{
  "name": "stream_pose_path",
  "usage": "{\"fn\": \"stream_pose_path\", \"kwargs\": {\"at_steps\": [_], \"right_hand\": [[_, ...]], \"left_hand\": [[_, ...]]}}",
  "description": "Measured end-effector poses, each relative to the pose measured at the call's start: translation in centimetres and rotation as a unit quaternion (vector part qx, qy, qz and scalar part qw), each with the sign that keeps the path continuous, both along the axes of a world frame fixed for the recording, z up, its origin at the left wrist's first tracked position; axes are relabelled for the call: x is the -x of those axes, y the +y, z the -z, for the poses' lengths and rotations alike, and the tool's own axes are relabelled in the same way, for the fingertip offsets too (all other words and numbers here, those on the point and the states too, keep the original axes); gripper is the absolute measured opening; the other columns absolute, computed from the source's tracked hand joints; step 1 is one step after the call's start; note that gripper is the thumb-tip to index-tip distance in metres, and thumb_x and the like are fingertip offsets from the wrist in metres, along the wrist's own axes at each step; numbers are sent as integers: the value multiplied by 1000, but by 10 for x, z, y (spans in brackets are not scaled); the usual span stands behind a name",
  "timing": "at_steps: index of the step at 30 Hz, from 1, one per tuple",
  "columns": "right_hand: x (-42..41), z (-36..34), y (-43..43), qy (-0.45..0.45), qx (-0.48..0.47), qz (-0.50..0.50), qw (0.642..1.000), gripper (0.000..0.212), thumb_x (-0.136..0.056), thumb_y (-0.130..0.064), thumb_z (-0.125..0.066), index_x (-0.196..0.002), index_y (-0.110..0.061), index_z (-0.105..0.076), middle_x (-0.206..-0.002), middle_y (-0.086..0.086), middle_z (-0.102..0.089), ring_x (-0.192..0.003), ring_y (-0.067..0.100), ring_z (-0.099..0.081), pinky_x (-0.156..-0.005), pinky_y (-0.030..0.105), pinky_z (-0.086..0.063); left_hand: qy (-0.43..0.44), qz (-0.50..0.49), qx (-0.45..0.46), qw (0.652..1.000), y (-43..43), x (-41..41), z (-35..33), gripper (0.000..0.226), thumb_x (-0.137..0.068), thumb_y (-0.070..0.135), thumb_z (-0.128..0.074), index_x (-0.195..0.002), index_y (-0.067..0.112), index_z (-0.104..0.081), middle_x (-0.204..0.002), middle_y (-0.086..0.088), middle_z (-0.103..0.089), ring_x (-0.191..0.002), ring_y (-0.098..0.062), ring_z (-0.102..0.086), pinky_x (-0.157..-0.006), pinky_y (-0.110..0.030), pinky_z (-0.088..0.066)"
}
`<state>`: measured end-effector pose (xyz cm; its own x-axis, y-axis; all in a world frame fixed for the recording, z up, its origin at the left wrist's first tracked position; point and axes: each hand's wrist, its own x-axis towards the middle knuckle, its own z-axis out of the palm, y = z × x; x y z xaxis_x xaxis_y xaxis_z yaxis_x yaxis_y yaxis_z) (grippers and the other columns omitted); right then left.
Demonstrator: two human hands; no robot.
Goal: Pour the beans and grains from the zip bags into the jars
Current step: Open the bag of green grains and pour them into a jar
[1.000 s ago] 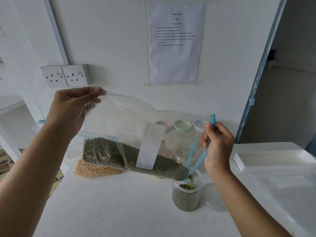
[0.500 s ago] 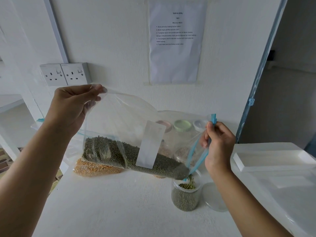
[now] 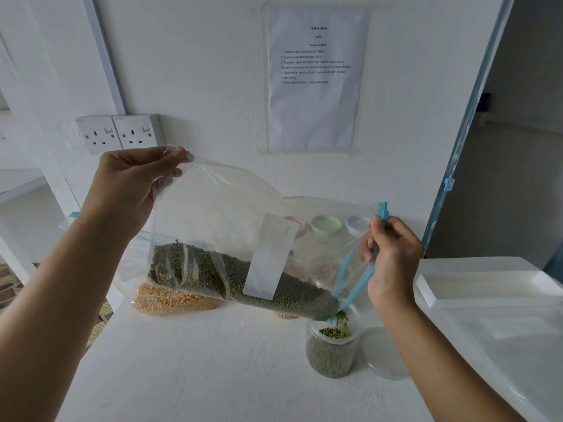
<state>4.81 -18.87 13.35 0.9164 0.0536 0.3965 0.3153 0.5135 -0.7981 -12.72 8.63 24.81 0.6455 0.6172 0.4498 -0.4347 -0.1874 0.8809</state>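
A clear zip bag (image 3: 231, 239) of green beans hangs tilted, its low corner over an open clear jar (image 3: 332, 351) about two thirds full of the same beans. Beans fall from the bag's mouth into the jar. My left hand (image 3: 134, 190) pinches the bag's raised bottom corner at the upper left. My right hand (image 3: 393, 257) grips the blue zip strip at the open end, right above the jar.
The jar's clear lid (image 3: 384, 351) lies on the white table (image 3: 198, 370) to its right. A bag of yellow grains (image 3: 170, 300) lies behind. Lidded jars (image 3: 326, 225) stand by the wall. A white foam tray (image 3: 487, 284) sits at the right. A double socket (image 3: 118, 132) is on the wall.
The bag's raised end has gone slightly higher with my left hand. Beans keep sliding toward the low corner, and the level in the jar has risen a little.
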Motion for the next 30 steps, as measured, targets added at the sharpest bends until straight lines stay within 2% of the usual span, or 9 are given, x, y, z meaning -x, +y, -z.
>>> {"fn": "stream_pose_path", "kwargs": {"at_steps": [2,9,14,18,23,30], "right_hand": [[2,-1,0,-5,5,-1,1000,46,-100,-3,-59,-58,-21,-58,-54,1,-38,-47,18,-31,-47,29,-28],[2,-2,0,2,8,1,1000,45,-100,-3,-59,-59,-21,-60,-53,0,-39,-47,18,-31,-48,28,-28],[-1,3,0,7,10,11,1000,34,-100,-3,-59,-67,-6,-52,-53,2,-38,-47,18,-30,-48,29,-27],[-1,3,1,4,15,17,1000,34,-100,-3,-58,-67,-4,-49,-53,1,-38,-47,18,-30,-48,29,-27],[-2,5,1,2,17,20,1000,33,-100,-3,-58,-69,2,-47,-52,0,-39,-47,18,-30,-47,28,-28],[-2,5,2,13,8,15,1000,34,-100,-2,-59,-75,13,-42,-53,2,-39,-47,18,-30,-48,29,-27]], "left_hand": [[0,-2,6,1000,1,0,0,11,-81,15,-73,-76,15,-82,-85,1,-78,-77,-9,-64,-80,-14,-54],[2,1,3,1000,1,1,-1,11,-80,15,-73,-75,17,-83,-86,1,-78,-76,-8,-63,-79,-14,-54],[6,-1,-2,1000,1,0,-2,10,-80,16,-74,-77,16,-83,-87,0,-79,-78,-10,-64,-78,-15,-55],[4,-8,8,1000,2,-1,-1,10,-81,14,-74,-88,7,-77,-88,-3,-78,-74,-9,-65,-76,-14,-55],[11,-3,-6,1000,2,1,-3,9,-83,15,-74,-79,15,-82,-89,-2,-79,-77,-11,-64,-77,-15,-55],[13,0,-9,1000,0,3,-4,12,-82,15,-72,-77,18,-83,-87,0,-79,-79,-10,-64,-80,-16,-54]]}}
